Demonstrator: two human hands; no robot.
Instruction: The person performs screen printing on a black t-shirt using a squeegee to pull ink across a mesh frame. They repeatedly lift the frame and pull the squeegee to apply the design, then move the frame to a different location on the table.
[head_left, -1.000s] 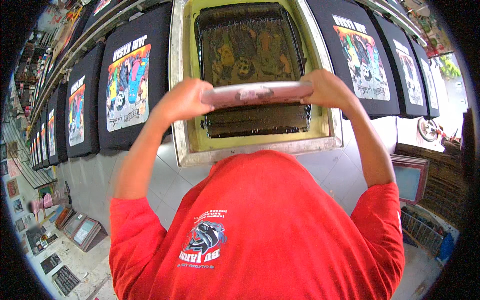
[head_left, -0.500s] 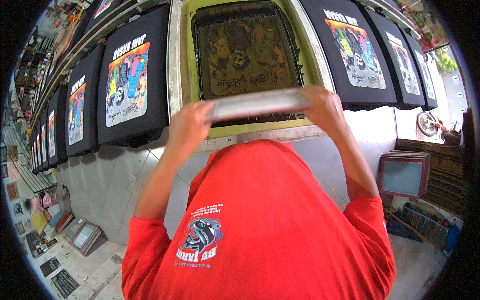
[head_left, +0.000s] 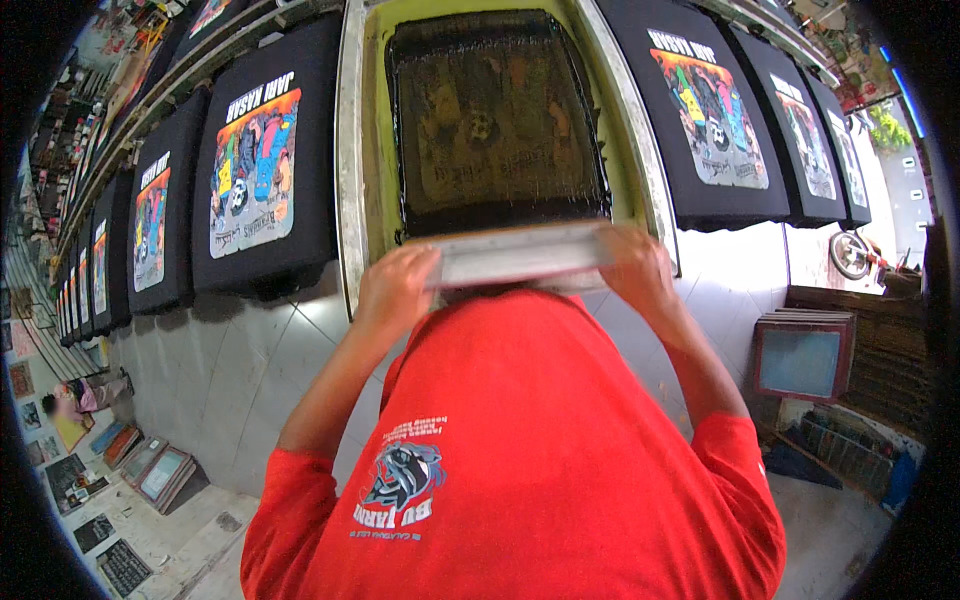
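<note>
Both of my hands are closed around the ends of a long pale squeegee (head_left: 520, 262), left hand (head_left: 398, 285) on its left end and right hand (head_left: 640, 270) on its right. My fingers wrap over the bar; with the blur, I can't tell exactly how my thumbs sit. The squeegee lies crosswise at the centre of the frame, just beyond the belly of my red shirt (head_left: 560, 430), covering part of the near side of a metal-edged screen (head_left: 351, 130). Whether its blade touches the mesh or hangs just clear of it, I can't see.

Above the bar, a dark, wet-looking ink patch (head_left: 480, 28) fills the middle of the screen, with a faint picture showing through and a yellow-green border (head_left: 379, 130) around it. Black printed cloth stands in rows on either side: the nearest left panel (head_left: 315, 180) at upper left, the nearest right panel (head_left: 725, 205) at upper right.

I judge this to be the near end of an inking stroke, since the bar sits at the bottom of the dark patch. From here, I'd say the next move calls for level wrists, an even hold at both ends and a clean lift or turn of the blade, without dripping ink onto the border.
</note>
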